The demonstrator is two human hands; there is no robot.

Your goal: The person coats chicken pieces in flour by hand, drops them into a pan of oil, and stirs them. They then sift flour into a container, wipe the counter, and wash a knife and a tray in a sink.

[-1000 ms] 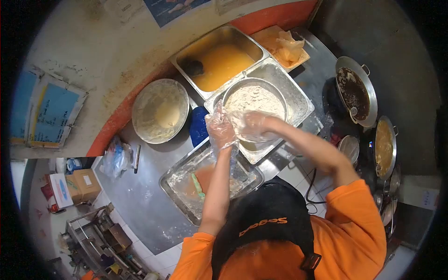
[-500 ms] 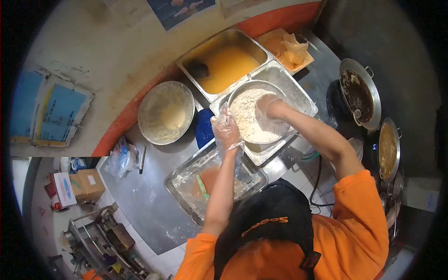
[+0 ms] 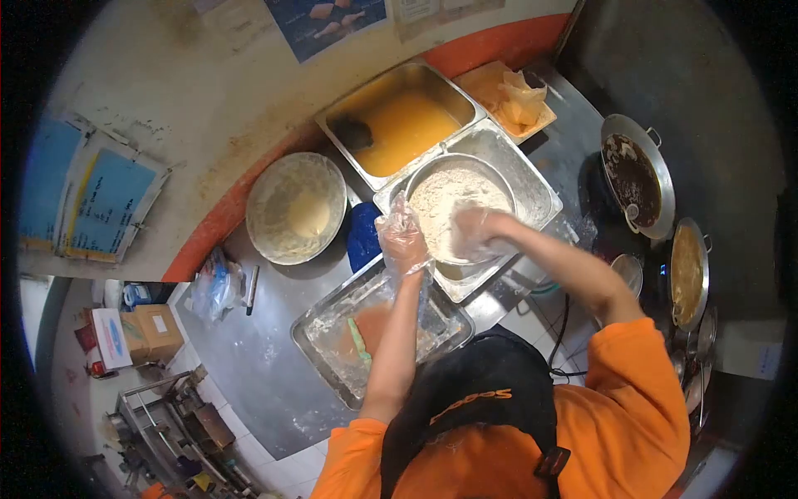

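Observation:
A round metal bowl point(image 3: 504, 179) of pale flour point(image 3: 453, 187) sits in a rectangular metal pan point(image 3: 540, 195). My left hand point(image 3: 403, 241), in a clear plastic glove, is closed at the bowl's left edge; what it grips, if anything, I cannot make out. My right hand point(image 3: 474, 233), also gloved, is blurred in the flour at the bowl's lower right, its fingers hidden. Beneath my left forearm lies a floury tray point(image 3: 328, 378) with reddish liquid and a green-handled tool point(image 3: 358, 339).
Behind stands a pan of yellow liquid point(image 3: 407, 125), with an orange tray point(image 3: 540, 121) beside it. A batter-smeared bowl point(image 3: 274, 200) and a blue item point(image 3: 363, 237) are at left. Dark woks point(image 3: 636, 175) stand at right, near a wok of golden oil point(image 3: 687, 274).
My right hand has moved left and down within the flour bowl. My left hand stays at the bowl's left edge. The view has shifted slightly.

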